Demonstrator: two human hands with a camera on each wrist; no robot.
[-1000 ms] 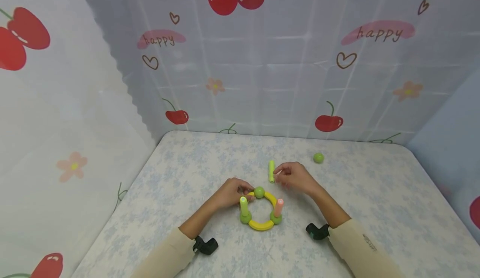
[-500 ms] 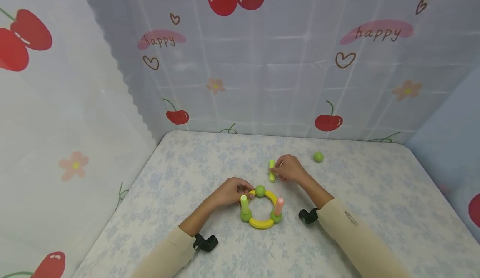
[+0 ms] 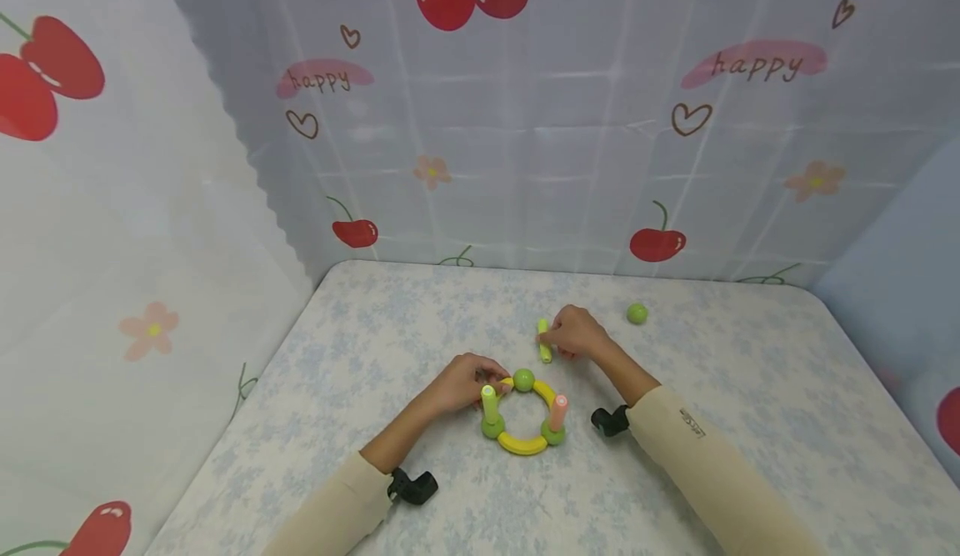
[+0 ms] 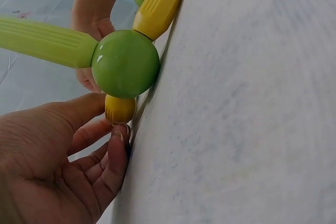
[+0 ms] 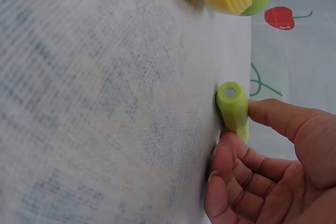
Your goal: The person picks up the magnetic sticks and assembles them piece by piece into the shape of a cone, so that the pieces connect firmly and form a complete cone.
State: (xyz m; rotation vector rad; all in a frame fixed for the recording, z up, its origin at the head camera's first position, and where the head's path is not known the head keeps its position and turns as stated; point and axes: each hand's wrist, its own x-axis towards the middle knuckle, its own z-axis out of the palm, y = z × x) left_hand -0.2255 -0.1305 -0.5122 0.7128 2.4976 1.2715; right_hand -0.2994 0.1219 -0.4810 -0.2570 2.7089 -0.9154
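On the table lies a ring of yellow curved magnetic rods (image 3: pixel 522 445) joined by green balls (image 3: pixel 523 380). A light green rod (image 3: pixel 490 403) and an orange-pink rod (image 3: pixel 558 413) stand up from the two nearer balls. My left hand (image 3: pixel 459 385) pinches the ring's left curved rod (image 4: pixel 119 109) between thumb and fingers, just beyond the near-left ball (image 4: pixel 126 64). Beyond the ring, my right hand (image 3: pixel 577 331) pinches a loose light green rod (image 5: pixel 233 107) low at the tabletop. A silvery disc shows in that rod's end.
A loose green ball (image 3: pixel 637 313) sits behind and right of my right hand. The table (image 3: pixel 390 314) has a pale floral cover, with cherry-printed curtains (image 3: pixel 510 164) along its back and left. A dark wrist camera (image 3: pixel 412 487) is strapped at each sleeve.
My right hand has moved in left from beside the loose light green rod and taken hold of it, tilting it slightly. My left hand stays on the ring, which has shifted very slightly.
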